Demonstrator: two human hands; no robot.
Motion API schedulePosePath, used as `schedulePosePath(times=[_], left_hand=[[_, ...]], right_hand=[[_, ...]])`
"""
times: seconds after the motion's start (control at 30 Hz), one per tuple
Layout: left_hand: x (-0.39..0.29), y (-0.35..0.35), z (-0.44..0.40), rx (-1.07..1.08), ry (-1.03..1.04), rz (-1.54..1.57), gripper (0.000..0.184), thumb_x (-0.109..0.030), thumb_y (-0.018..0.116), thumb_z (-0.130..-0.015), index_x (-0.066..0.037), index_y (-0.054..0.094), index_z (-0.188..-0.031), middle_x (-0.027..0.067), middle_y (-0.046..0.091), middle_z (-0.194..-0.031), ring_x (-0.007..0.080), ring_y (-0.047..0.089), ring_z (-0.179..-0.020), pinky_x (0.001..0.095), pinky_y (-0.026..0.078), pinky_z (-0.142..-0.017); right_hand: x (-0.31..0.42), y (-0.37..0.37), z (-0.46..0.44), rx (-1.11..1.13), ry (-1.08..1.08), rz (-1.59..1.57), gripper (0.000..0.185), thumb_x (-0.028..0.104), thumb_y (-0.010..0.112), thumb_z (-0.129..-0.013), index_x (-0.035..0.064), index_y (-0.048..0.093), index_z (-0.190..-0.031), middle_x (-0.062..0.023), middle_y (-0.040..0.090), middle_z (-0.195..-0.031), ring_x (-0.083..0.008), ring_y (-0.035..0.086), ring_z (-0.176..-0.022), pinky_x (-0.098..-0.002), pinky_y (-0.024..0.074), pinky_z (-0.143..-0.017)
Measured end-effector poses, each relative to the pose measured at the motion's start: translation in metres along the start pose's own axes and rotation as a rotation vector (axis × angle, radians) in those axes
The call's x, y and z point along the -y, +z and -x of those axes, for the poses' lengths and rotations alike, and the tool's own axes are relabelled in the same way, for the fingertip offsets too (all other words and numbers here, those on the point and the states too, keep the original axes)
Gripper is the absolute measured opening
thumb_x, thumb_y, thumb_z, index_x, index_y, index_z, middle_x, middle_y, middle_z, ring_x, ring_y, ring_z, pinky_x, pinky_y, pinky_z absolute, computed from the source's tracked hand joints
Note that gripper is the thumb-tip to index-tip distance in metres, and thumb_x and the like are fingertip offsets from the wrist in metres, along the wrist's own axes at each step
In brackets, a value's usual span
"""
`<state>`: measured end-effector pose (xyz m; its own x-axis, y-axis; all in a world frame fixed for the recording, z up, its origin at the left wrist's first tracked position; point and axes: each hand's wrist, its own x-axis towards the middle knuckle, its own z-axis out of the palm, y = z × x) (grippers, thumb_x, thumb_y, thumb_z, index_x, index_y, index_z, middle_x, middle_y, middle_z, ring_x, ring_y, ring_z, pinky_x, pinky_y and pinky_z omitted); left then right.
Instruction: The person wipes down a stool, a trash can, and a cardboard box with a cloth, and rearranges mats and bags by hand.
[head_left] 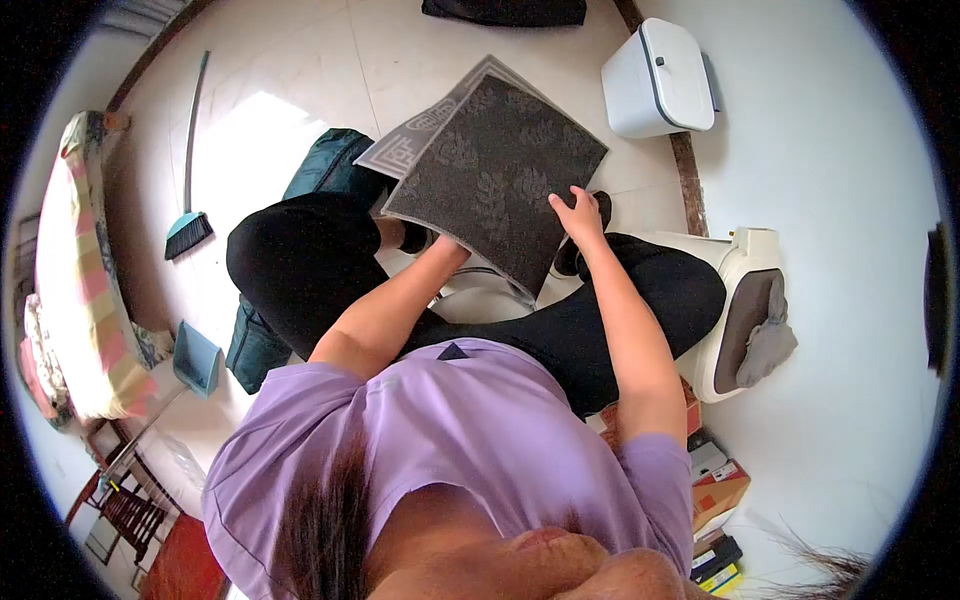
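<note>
A dark grey floor mat with a leafy pattern is held up above my lap, tilted. Behind it shows a lighter grey patterned layer; I cannot tell whether this is a fold of the same mat or a second one. My right hand grips the mat's right edge, thumb and fingertips showing on the dark face. My left hand reaches beneath the lower left edge, its fingers hidden by the mat. Under the mat, part of a pale rounded object shows between my legs.
A white lidded bin is at the wall on the right, and a cream appliance with a grey cloth stands beside my right knee. To the left are a broom, a dustpan and a dark green bag.
</note>
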<state>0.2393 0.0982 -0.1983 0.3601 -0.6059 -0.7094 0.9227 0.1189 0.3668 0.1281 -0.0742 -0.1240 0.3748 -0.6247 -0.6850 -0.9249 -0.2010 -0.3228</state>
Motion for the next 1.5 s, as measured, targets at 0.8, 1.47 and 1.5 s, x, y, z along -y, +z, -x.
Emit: schedulePosePath(times=[0.8,1.47,1.5], left_hand=[[-0.05,0.001,0.062,0.222,0.018,-0.811,0.047,-0.033,0.052,-0.09,-0.004,0.048,-0.127,0.0098,0.049,-0.129,0.0269,0.047,-0.115,0.0367,0.036,-0.098],[-0.307,0.056,0.162,0.739,0.264,-0.118,0.033,-0.027,0.058,-0.087,-0.006,0.057,-0.112,0.0078,0.062,-0.106,0.0183,0.059,-0.097,0.0337,0.046,-0.086],[-0.321,0.06,0.178,0.749,0.3,-0.167,0.032,-0.026,0.058,-0.087,-0.006,0.057,-0.111,0.0077,0.062,-0.104,0.018,0.059,-0.096,0.0336,0.047,-0.086]], right_hand=[[-0.039,0.054,-0.042,-0.392,0.207,-0.532,0.06,0.025,0.078,-0.069,-0.0042,0.052,-0.115,-0.0172,0.059,-0.112,-0.0293,0.057,-0.102,-0.0375,0.0435,-0.087],[0.129,-0.106,0.118,-0.605,-0.825,-0.648,0.071,0.022,0.074,-0.077,-0.0031,0.038,-0.132,-0.0142,0.048,-0.129,-0.0249,0.05,-0.111,-0.0357,0.0398,-0.096],[0.149,-0.117,0.138,-0.573,-0.801,-0.682,0.07,0.023,0.075,-0.076,-0.0041,0.04,-0.13,-0.0143,0.05,-0.127,-0.0238,0.052,-0.108,-0.0342,0.0416,-0.094]])
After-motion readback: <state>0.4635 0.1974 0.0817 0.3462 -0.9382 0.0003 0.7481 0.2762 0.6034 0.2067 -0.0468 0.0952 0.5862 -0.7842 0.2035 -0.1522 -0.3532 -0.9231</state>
